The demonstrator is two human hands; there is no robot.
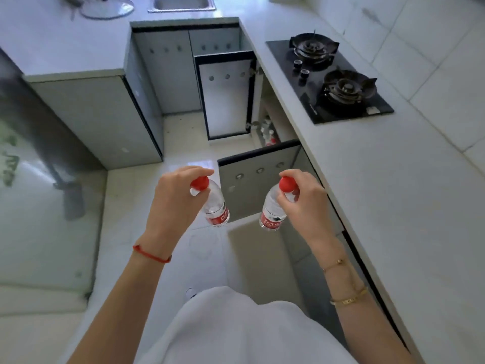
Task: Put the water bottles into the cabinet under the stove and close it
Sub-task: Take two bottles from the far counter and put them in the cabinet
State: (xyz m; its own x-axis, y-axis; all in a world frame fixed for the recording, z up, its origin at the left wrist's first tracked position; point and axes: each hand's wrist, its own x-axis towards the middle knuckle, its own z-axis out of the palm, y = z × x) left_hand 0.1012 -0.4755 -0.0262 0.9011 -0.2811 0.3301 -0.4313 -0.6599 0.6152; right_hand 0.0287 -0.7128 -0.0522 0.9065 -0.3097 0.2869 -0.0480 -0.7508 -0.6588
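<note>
Left hand [173, 198] fingers pinch red cap of left bottle [216, 206]; right hand [301, 203] likewise on right bottle [271, 211]. Both hang above floor, open cabinet [267, 119] at 12 o'clock. Likely full, weighty, slick; body grip safer

Far ahead of the hands, a steel sink [183, 3] is set into the white countertop [65, 40], with a glass lid [106, 7] lying just to its left. Left of the hands, pale floor tiles [126, 206] meet a glossy glass panel [39, 206]. Right of them rises a white tiled wall [446, 74].
</note>
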